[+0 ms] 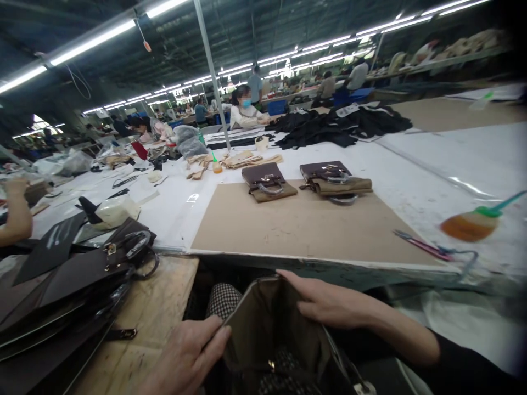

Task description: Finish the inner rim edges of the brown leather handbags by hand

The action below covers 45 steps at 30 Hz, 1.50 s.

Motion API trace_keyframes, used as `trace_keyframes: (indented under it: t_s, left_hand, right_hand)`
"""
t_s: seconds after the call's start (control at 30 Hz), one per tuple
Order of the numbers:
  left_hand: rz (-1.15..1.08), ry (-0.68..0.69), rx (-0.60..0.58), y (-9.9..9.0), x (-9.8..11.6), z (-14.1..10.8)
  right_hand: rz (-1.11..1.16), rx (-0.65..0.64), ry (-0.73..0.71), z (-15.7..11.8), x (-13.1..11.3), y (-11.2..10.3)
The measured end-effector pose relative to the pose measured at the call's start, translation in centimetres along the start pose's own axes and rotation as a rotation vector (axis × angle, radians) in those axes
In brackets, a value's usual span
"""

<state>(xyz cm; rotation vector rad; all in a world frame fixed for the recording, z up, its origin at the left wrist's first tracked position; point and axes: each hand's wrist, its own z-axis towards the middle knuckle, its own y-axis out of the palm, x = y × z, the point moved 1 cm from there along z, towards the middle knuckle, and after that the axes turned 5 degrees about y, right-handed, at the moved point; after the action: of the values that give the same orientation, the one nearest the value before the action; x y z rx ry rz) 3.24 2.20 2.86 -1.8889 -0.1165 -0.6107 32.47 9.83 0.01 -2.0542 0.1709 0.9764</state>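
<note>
An olive-brown handbag [263,318] stands on my lap with its mouth spread and its dark lining showing. My left hand [193,351] pinches the bag's left edge between thumb and fingers. On the far side, my right hand [325,299] grips the upper right rim, its fingertips partly hidden by the bag. A small gold-coloured fitting shows low on the bag. To the left, a pile of dark brown handbags [61,291] with plastic-wrapped handles lies on a wooden board [164,296].
Two folded brown handbags [265,178] lie on a cardboard sheet [288,236]. Pink-handled snips [424,245] and an amber glue bottle [469,225] are at the right. Another person's arm [16,214] reaches in at left. A masked person [247,112] works across the table, beside black fabric pieces [329,126].
</note>
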Motion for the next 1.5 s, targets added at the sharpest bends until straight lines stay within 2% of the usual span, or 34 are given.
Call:
trace_keyframes:
  t_s: [0.07,0.13,0.2,0.27,0.37,0.67,0.77,0.83,0.9,1.07,1.2,1.33,1.5]
  left_hand:
    - [-0.046,0.016,-0.024,-0.1,0.1,0.0]
    - [-0.07,0.021,-0.042,-0.1,0.1,0.0]
    - [-0.086,0.012,-0.047,-0.1,0.1,0.0]
    - [-0.107,-0.013,-0.036,0.0,-0.3,0.0]
    - [-0.153,-0.071,-0.011,0.2,-1.4,-0.1]
    - [-0.207,-0.108,0.034,0.8,-4.0,0.8]
    - [-0.06,-0.031,0.157,0.9,-4.5,1.1]
    - [0.098,0.029,0.27,1.0,-4.4,1.3]
    - [0.152,0.076,0.299,1.2,-3.8,1.7]
    - [-0.076,0.053,0.305,1.9,-2.5,3.1]
    - [-0.05,0.005,0.317,2.9,-3.3,3.7]
    - [0.117,0.027,0.331,3.8,-3.9,3.7]
    - [0.407,-0.025,0.389,4.2,-2.8,3.8]
  right_hand:
    - [-0.049,0.065,-0.096,1.5,-0.4,-0.5]
    - [-0.02,0.053,-0.321,3.5,-1.3,-0.8]
    - [0.065,-0.061,-0.514,5.7,-2.2,-0.6]
    - [0.122,-0.18,-0.575,7.6,-2.7,-0.1]
    - [0.114,-0.216,-0.556,9.3,-2.8,0.8]
    - [0.061,-0.08,-0.475,11.1,-2.7,2.9]
    - [0.011,-0.079,-0.418,11.7,-3.0,3.2]
    - [-0.029,-0.069,-0.389,11.9,-3.5,3.4]
    - [-0.039,-0.075,-0.397,11.9,-4.2,3.6]
    - [-0.07,-0.117,-0.445,11.6,-5.1,4.0]
    - [-0.234,-0.063,-0.373,11.4,-4.4,3.4]
    - [-0.303,-0.049,-0.313,11.3,-3.9,3.2]
    - [-0.283,0.003,-0.297,11.3,-3.9,3.6]
